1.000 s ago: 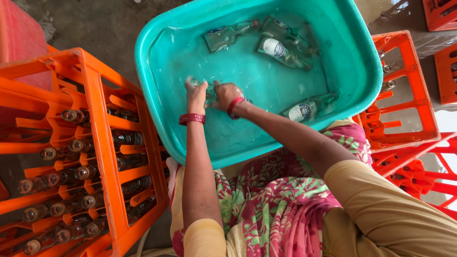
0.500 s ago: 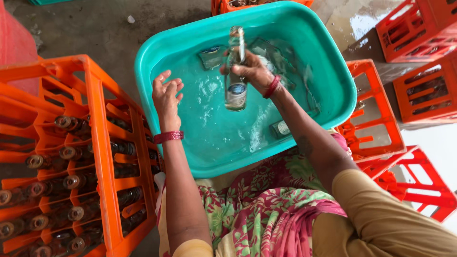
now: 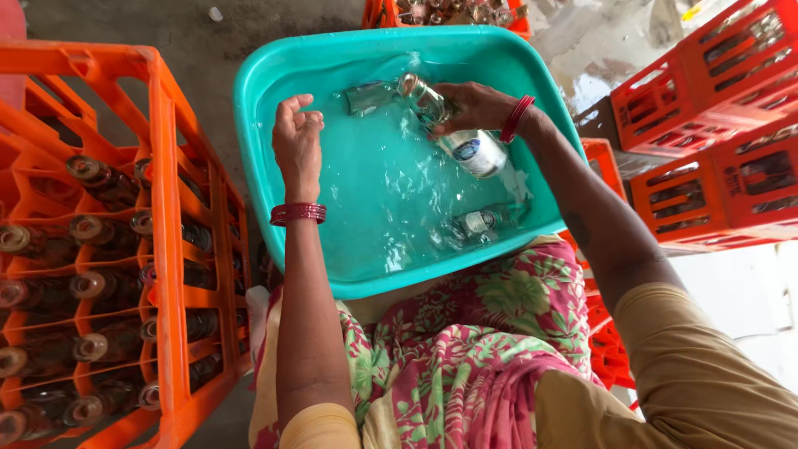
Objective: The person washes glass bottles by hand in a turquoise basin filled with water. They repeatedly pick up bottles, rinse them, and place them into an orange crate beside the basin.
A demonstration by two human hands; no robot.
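A teal plastic tub (image 3: 258, 108) full of water rests against my lap. My right hand (image 3: 470, 106) grips a clear glass bottle (image 3: 453, 129) with a white label, held tilted above the water, neck pointing away from me. My left hand (image 3: 298, 145) hovers over the tub's left side, fingers loosely curled, holding nothing. Two more bottles lie in the water: one (image 3: 366, 96) near the far wall, another (image 3: 478, 224) near the right front.
An orange crate (image 3: 170, 249) filled with dark capped bottles stands at my left. Red-orange empty crates (image 3: 706, 141) are stacked at the right. Another crate with bottles (image 3: 449, 12) sits beyond the tub. Bare concrete floor lies at the far left.
My right hand lifted a bottle out of the water and tilted it over toward the far right. My left hand drew away from it, empty.
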